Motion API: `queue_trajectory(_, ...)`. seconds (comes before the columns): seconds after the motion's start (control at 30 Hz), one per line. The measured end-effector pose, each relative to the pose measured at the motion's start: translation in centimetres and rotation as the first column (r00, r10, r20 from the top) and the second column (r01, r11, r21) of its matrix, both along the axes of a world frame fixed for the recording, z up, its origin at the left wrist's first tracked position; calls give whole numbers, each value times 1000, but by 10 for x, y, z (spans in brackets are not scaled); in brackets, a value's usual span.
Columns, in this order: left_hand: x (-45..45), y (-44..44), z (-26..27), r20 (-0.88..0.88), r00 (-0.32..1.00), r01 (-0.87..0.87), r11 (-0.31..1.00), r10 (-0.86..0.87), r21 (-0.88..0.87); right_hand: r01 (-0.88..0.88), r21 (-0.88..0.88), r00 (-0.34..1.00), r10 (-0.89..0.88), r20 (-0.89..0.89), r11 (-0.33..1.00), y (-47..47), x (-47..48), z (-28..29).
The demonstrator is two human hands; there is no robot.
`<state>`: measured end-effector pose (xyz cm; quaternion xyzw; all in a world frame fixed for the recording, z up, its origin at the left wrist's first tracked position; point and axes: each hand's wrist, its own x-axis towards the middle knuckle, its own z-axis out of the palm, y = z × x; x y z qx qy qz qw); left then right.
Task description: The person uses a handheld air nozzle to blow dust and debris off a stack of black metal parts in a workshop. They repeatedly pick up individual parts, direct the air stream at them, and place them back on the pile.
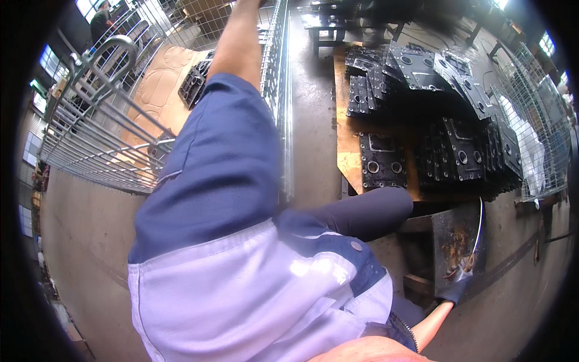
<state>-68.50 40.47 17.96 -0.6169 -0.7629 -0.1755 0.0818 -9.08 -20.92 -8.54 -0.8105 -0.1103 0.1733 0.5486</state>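
Observation:
My left hand is out of view; its bare forearm (235,45) runs off the top edge beside a wire mesh cage. At lower right my right hand (461,276), in a dark, worn glove, is at the lower part of a dark, rust-marked metal surface (457,235). A thin pale rod or strip (480,221) reaches from near its fingers toward the stacked parts; whether the hand grips it is unclear. Dark machined metal plates (463,149) with round holes stand in stacks on a wooden board (346,154). A single plate (384,160) lies near my knee.
The wire mesh cage (108,158) at left holds a cardboard sheet (154,90) with a few dark parts (194,83). Another mesh cage (536,135) with white material stands at far right. A workbench (325,31) is at the top; a person (100,25) is at upper left.

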Motion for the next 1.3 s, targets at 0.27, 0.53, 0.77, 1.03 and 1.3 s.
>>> queue_trajectory(0.27, -59, 35, -62, 21, 954, -294, 949, 298, -110, -64, 160, 874, 133, -468, 985, -47, 53, -85)
queue_trajectory(0.53, 74, 28, 1, 355, 920, -179, 984, 167, 2, -195, 118, 845, 228, -483, 974, -11, 70, -85)
queue_trajectory(0.77, 259, 8, -102, 422, 801, 384, 905, -426, 185, -18, 315, 972, 90, -217, 949, -1, 16, -82)
queue_trajectory(1.03, 258, -196, -462, 31, 233, 688, 143, -972, -711, 197, -36, 980, -196, 20, 980, -59, -35, -21)
queue_trajectory(1.3, 289, -199, -519, 651, 759, 587, 409, 22, -699, 422, -26, 902, -422, -95, 906, -90, -44, -6)
